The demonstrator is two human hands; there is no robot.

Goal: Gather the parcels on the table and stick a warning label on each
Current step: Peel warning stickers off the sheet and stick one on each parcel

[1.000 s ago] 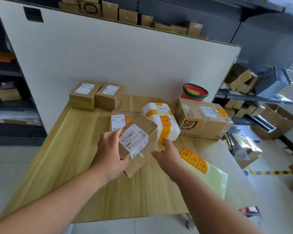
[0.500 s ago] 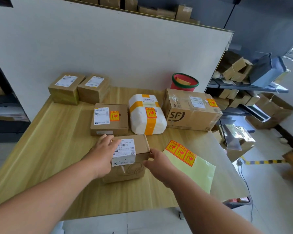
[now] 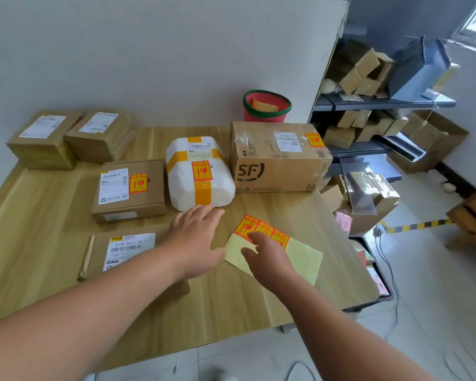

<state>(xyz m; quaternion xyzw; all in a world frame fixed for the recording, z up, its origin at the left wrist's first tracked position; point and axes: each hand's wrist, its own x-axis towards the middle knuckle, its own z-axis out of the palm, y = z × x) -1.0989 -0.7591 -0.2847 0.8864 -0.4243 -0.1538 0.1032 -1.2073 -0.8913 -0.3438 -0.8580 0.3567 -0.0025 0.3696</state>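
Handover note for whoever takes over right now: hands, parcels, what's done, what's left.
Left hand: open, spread over the table beside the label sheet, holding nothing.
Right hand: open, fingers on the sheet at its three stickers.
Done: flat brown box, white foam parcel and SF box carry warning labels.
Left: near parcel, far-left box and the box beside it show none.

red bucket (image 3: 267, 111), metal shelving (image 3: 382, 101), white partition (image 3: 162, 50)
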